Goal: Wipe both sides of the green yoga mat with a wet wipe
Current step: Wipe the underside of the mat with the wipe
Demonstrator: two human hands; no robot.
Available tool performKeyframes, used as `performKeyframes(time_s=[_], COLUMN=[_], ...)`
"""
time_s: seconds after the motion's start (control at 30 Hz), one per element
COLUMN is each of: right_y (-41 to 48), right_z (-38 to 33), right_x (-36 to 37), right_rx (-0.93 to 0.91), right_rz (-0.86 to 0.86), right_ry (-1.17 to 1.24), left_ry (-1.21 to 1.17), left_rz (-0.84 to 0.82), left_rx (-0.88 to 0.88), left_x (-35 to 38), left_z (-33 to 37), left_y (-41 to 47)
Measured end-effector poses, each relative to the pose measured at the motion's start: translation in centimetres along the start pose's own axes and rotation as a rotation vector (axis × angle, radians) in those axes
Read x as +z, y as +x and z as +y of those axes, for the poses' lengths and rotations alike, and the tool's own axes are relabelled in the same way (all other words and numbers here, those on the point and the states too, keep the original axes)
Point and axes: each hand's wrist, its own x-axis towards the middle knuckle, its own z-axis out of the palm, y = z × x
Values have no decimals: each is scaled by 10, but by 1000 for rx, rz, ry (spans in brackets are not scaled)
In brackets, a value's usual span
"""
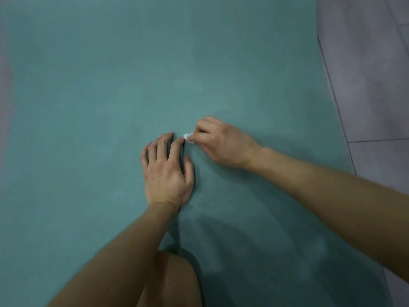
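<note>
The green yoga mat (pixel 110 85) lies flat and fills most of the view. My left hand (pixel 166 171) rests on the mat near its middle, palm down with fingers spread. Just to its right, my right hand (pixel 219 142) grips a small crumpled white wet wipe (pixel 188 138) in its curled fingers and holds it against the mat. Only a bit of the wipe shows beyond the fingertips, close to my left index finger.
Grey floor tiles (pixel 371 74) run along the mat's right edge, and a strip of floor (pixel 5 96) shows at the far left. My bare knee (pixel 172 282) is on the mat at the bottom centre.
</note>
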Motion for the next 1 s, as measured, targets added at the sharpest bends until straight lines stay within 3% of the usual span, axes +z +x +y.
performKeyframes(time_s=[0.07, 0.13, 0.2, 0.23, 0.3, 0.37, 0.43, 0.5, 0.63, 0.7, 0.77, 0.83, 0.9, 0.93, 1.0], right_y=[-3, -17, -26, -24, -16, -14, -13, -13, -38, -33, -14, -1, -2, -4, -9], right_z=[44, 91, 103, 89, 36, -17, -24, 20, 107, 99, 60, 13, -3, 11, 53], right_x=[-21, -48, -57, -49, -22, 2, 2, -16, -58, -47, -19, 6, 7, -1, -22], right_rx=[140, 492, 790, 811, 606, 210, -22, 83, 727, 856, 688, 284, -21, -46, 140], right_rz=[64, 201, 297, 314, 273, 119, 18, 64, 319, 357, 334, 180, 43, 42, 120], right_ry=[-60, -177, -200, -174, -60, 46, 20, -36, -210, -188, -71, 38, -2, -10, -61], left_ry=[-12, -15, -15, -15, -13, -7, -10, -28, -29, -29, -30, -27, -32, -41, -53], left_rz=[-1, 7, 10, 10, 7, 7, 17, 22, 33, 36, 45, 59, 66, 66, 63], left_rx=[-1, 0, 4, 5, 6, 8, 14, 9, 3, 2, 0, 0, -8, -6, -8], left_x=[1, 1, 1, 1, 1, 3, 5, 5, 4, 4, 3, 2, 1, 1, 1], left_z=[0, -1, -2, -2, -1, -1, -3, -3, -2, -1, -1, -1, 0, 0, 1], left_y=[-1, -1, 0, 0, 0, -1, -1, 0, 0, 0, 0, 1, 1, 1, 0])
